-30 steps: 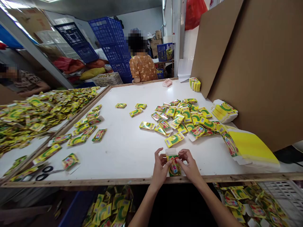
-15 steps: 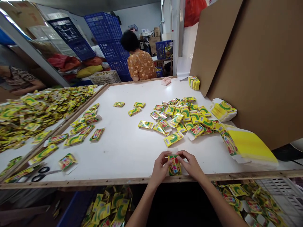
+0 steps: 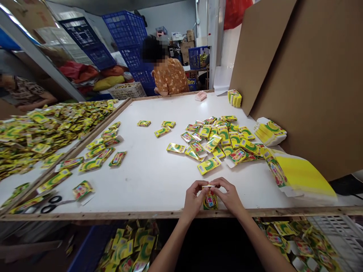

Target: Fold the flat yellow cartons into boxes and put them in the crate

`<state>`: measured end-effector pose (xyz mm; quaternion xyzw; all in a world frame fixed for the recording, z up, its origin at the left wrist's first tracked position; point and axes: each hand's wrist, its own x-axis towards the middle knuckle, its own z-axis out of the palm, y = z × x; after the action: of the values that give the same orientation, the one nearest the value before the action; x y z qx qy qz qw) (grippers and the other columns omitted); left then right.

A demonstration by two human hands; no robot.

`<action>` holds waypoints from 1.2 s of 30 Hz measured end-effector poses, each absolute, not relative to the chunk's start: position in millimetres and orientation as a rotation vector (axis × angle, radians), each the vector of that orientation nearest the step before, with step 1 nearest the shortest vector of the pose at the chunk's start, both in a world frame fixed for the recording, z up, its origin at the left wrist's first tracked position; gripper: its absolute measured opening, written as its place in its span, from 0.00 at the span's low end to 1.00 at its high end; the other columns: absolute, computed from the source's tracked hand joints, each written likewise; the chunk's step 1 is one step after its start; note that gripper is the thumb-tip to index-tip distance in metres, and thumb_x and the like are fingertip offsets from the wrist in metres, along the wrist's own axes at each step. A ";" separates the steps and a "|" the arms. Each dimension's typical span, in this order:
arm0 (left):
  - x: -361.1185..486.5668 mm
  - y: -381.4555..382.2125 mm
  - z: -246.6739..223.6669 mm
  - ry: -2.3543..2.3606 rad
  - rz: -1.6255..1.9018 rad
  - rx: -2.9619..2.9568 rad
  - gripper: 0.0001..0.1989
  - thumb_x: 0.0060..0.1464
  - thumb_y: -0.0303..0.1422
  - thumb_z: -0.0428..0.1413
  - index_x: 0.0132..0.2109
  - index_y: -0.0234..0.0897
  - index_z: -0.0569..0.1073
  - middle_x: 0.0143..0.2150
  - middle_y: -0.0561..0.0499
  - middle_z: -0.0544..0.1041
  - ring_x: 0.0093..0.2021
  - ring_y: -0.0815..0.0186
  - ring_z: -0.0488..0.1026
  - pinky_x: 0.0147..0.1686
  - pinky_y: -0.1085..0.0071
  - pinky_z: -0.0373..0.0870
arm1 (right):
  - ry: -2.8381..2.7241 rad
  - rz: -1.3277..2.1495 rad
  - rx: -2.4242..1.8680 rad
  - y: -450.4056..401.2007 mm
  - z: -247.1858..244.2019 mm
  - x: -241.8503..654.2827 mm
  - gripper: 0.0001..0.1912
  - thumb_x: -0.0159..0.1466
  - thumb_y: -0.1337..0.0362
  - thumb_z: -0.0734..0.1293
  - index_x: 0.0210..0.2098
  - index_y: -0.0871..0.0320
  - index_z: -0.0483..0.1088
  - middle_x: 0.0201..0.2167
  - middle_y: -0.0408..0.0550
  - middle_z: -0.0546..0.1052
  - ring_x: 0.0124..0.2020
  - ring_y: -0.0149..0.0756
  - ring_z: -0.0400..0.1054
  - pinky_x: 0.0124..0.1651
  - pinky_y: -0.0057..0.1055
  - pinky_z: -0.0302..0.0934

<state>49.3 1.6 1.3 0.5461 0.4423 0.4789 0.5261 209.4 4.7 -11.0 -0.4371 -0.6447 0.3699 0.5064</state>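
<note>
Close to the front edge of the white table (image 3: 141, 189), a small printed carton (image 3: 210, 201) in green, yellow and red is upright between my hands. My left hand (image 3: 195, 196) pinches its upper left corner with thumb and fingers. My right hand (image 3: 227, 192) grips the upper right side the same way. The carton's top flap (image 3: 208, 186) shows as a pale strip between my fingertips. Just beyond my hands lies a loose pile of similar cartons (image 3: 224, 139), some with white flaps sticking out.
Flat carton blanks (image 3: 300, 173) are stacked at the right, before a cardboard sheet (image 3: 306, 87). Black-handled scissors (image 3: 52, 204) lie front left. A wooden strip (image 3: 82, 145) borders a large carton heap (image 3: 56, 124). A person in an orange shirt (image 3: 170, 75) sits beyond the table.
My fingers have moved in over the carton's top, and its pale flap now lies folded across between them. The view has shifted slightly; the other cartons lie as before.
</note>
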 end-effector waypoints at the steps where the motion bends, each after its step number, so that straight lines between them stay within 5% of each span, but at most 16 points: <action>1: 49.4 1.1 2.2 1.078 1.147 1.315 0.09 0.53 0.36 0.58 0.38 0.34 0.74 0.41 0.44 0.77 0.43 0.61 0.74 0.46 0.66 0.69 | -1.553 0.878 -1.065 3.8 -10.9 208.9 0.10 0.63 0.56 0.65 0.36 0.54 0.75 0.35 0.49 0.76 0.37 0.40 0.70 0.40 0.35 0.66; 11: 62.0 11.6 5.9 1.187 1.191 1.106 0.10 0.46 0.36 0.62 0.33 0.33 0.74 0.26 0.53 0.75 0.27 0.69 0.70 0.30 0.74 0.66 | -1.488 0.874 -1.283 13.8 -5.1 204.4 0.12 0.61 0.55 0.65 0.33 0.57 0.74 0.29 0.46 0.76 0.29 0.35 0.67 0.34 0.31 0.63; 20: 48.1 0.1 -7.8 1.107 1.106 1.204 0.11 0.50 0.36 0.60 0.40 0.35 0.78 0.40 0.46 0.79 0.40 0.62 0.74 0.43 0.68 0.69 | -1.493 0.888 -1.144 2.0 -15.8 206.5 0.10 0.63 0.58 0.64 0.35 0.55 0.75 0.35 0.48 0.77 0.37 0.38 0.70 0.38 0.33 0.63; 36: 27.2 -12.1 18.9 1.278 1.149 1.346 0.13 0.53 0.38 0.57 0.44 0.36 0.75 0.40 0.47 0.78 0.40 0.62 0.74 0.41 0.69 0.71 | -1.378 0.980 -1.157 7.2 -23.9 208.4 0.14 0.62 0.54 0.64 0.40 0.55 0.75 0.40 0.50 0.77 0.39 0.39 0.70 0.38 0.32 0.64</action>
<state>27.2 -12.1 18.9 0.5472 0.5195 0.4669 0.4612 208.4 7.2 -23.9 -0.4827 -0.5745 0.4085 0.5197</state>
